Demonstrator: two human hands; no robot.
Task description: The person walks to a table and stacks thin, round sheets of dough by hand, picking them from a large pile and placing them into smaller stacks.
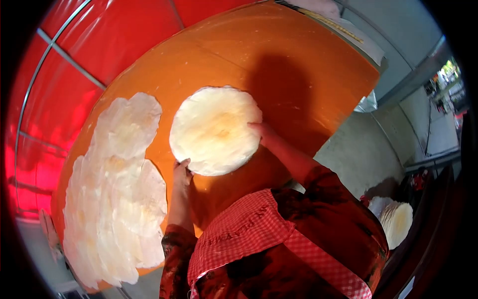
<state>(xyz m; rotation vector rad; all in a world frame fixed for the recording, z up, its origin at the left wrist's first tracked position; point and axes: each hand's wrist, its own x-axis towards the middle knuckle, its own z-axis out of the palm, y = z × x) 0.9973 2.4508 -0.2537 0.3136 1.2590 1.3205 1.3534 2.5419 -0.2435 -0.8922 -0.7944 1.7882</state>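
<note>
Fingers of the left hand (pixel 182 174) are closed on the lower-left rim of 1 round flatbread (pixel 215 130), the thumb near its edge and the other fingers curled beside it. On the opposite side, the right hand (pixel 263 132) grips the right rim, its thumb side laid over the top face; its remaining fingers are hidden. The flatbread is between the 2 hands, above the orange tabletop (pixel 199 60), pale with golden-brown toasting around its middle. Whether it touches the surface beneath cannot be told.

To its left, apart from it, thin overlapping flatbreads (pixel 112 194) spread along the table's edge in a long, uneven layer, some with faint tan patches. A dark shadow (pixel 280 82) falls on the tabletop to the right of the held bread. Near the far corner lie a pale cloth (pixel 366 44) and a slim tan stick (pixel 343 31). At lower right, beyond the red-and-white checked apron (pixel 239 226), a stack of round flatbreads (pixel 397 224) sits away from the table.
</note>
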